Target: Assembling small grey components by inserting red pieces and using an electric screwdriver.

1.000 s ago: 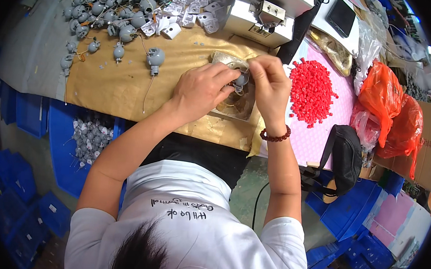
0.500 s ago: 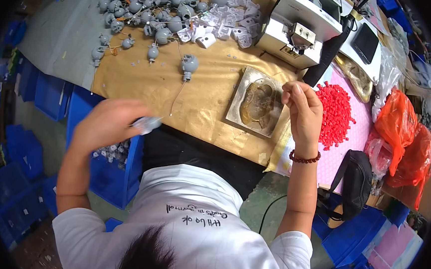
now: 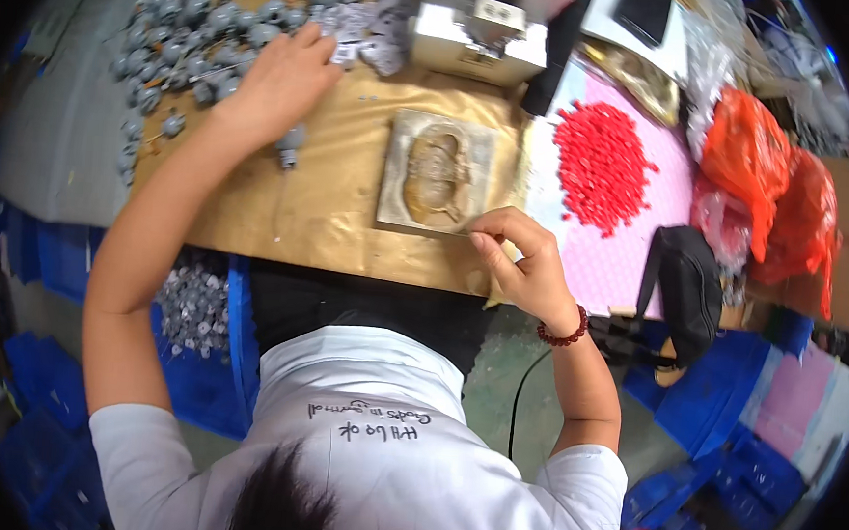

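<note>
My left hand [image 3: 285, 83] reaches forward over the pile, fingers stretched apart, its fingertips at the pale plastic pieces [image 3: 378, 20]. Beside its wrist lies a single grey round plastic part [image 3: 292, 141] with a thin wire trailing toward me. Many like it form a heap of grey round parts [image 3: 189, 37] to the left of the hand. My right hand [image 3: 523, 262], with a beaded bracelet, is closed in a pinch near the front right corner of a metal block [image 3: 398, 179] with a hollow shaped into it. Whatever is between thumb and finger is too small to make out.
A white-and-metal machine [image 3: 474, 47] stands behind the block. Small red pieces [image 3: 604, 164] are piled on a pink sheet at right, near orange plastic bags [image 3: 757, 150] and a black pouch [image 3: 683, 293]. Below the table's left edge, a blue bin [image 3: 238, 326] holds grey pieces.
My left hand has moved from the table's front edge to the pile; the grey piece it held is gone from it. My right hand has come down beside the block's near corner. The view has shifted.
</note>
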Action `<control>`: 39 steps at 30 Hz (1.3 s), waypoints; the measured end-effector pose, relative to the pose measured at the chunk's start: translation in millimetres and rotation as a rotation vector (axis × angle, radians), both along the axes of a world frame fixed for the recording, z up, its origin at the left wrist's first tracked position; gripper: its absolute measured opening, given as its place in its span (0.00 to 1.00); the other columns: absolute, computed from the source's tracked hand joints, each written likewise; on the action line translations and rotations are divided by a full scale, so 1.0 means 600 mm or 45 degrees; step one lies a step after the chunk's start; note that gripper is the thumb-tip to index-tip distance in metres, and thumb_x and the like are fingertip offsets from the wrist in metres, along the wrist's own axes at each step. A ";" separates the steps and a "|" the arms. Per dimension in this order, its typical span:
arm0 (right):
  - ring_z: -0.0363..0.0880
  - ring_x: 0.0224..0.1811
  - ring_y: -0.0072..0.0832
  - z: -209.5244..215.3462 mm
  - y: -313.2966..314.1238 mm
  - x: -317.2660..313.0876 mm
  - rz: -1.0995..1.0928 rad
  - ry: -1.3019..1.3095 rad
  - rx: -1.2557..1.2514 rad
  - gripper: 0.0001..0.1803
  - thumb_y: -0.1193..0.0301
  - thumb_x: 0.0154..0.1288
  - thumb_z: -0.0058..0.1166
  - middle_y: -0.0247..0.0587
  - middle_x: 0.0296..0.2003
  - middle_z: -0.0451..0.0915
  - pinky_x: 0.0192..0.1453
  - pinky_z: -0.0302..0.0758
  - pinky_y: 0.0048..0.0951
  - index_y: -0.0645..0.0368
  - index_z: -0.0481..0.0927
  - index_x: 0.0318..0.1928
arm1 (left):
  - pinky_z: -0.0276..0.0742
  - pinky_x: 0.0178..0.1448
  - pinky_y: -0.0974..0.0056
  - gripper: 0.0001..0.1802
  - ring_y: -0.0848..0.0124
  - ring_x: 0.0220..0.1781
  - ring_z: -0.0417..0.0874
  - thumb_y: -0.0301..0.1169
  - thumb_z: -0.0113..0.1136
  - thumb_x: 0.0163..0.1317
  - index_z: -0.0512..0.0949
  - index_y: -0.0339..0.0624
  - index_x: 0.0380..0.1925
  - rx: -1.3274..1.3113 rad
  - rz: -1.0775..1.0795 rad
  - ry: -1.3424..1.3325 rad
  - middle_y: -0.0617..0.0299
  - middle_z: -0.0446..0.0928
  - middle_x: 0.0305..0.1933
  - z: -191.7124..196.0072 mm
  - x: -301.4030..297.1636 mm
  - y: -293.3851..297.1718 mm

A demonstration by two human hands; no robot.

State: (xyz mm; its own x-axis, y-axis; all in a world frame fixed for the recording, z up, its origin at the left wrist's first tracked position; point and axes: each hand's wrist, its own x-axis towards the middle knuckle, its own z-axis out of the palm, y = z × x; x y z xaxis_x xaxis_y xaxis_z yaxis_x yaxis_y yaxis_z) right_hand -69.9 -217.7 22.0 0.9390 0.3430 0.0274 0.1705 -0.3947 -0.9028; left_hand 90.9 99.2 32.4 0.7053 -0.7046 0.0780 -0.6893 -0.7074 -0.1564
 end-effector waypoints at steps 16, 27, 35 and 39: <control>0.79 0.34 0.39 -0.038 -0.064 0.011 -0.309 -0.481 -0.668 0.09 0.79 0.56 0.61 0.43 0.34 0.79 0.37 0.77 0.37 0.61 0.79 0.39 | 0.74 0.60 0.58 0.18 0.59 0.54 0.78 0.25 0.61 0.57 0.77 0.45 0.49 -0.938 0.006 0.719 0.56 0.75 0.51 0.027 -0.089 -0.080; 0.78 0.31 0.29 -0.008 0.043 0.091 -0.128 -0.487 -0.066 0.09 0.82 0.55 0.65 0.38 0.32 0.79 0.35 0.74 0.29 0.62 0.79 0.35 | 0.65 0.68 0.52 0.17 0.51 0.67 0.67 0.25 0.68 0.51 0.76 0.43 0.42 -1.144 0.086 0.470 0.54 0.71 0.60 -0.064 -0.142 -0.148; 0.78 0.42 0.38 -0.046 0.064 0.108 0.104 -1.061 -0.505 0.12 0.78 0.50 0.68 0.36 0.38 0.80 0.44 0.74 0.37 0.57 0.81 0.37 | 0.62 0.69 0.50 0.27 0.50 0.67 0.63 0.29 0.70 0.51 0.77 0.48 0.54 -0.972 0.263 0.062 0.55 0.67 0.64 -0.048 -0.183 -0.052; 0.77 0.44 0.40 -0.041 0.075 0.099 0.105 -0.989 -0.561 0.14 0.78 0.51 0.67 0.39 0.41 0.80 0.47 0.75 0.39 0.58 0.82 0.39 | 0.59 0.70 0.49 0.29 0.49 0.66 0.60 0.30 0.69 0.54 0.75 0.51 0.58 -0.852 0.625 -0.092 0.56 0.67 0.62 -0.069 -0.189 0.003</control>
